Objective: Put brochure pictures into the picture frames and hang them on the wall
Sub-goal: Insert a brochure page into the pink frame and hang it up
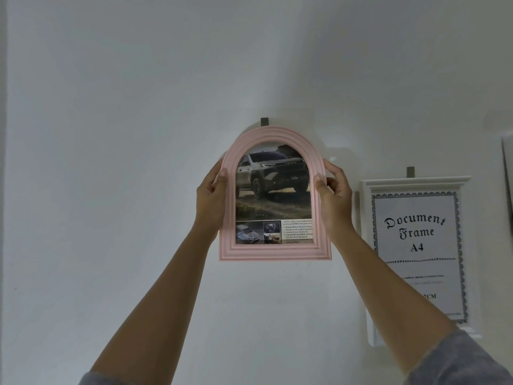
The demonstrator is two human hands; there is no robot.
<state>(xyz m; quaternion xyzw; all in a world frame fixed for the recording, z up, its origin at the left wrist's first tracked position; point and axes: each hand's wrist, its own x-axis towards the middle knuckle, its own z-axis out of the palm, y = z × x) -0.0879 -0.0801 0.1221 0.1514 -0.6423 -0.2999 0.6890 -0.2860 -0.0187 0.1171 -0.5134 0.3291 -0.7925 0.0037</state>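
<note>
A pink arched picture frame (274, 252) is held flat against the white wall (138, 134). Inside it is a brochure picture (273, 190) of a grey pickup truck, with small photos and text below. My left hand (211, 194) grips the frame's left edge, thumb on the front. My right hand (334, 190) grips the right edge the same way. A small grey wall hook (265, 121) shows just above the frame's arch top. Whether the frame hangs on the hook is hidden.
A white rectangular frame (416, 181) with a "Document Frame A4" insert hangs on a second grey hook (410, 171) at the right, close to my right forearm. Another frame's edge (508, 168) shows at the far right.
</note>
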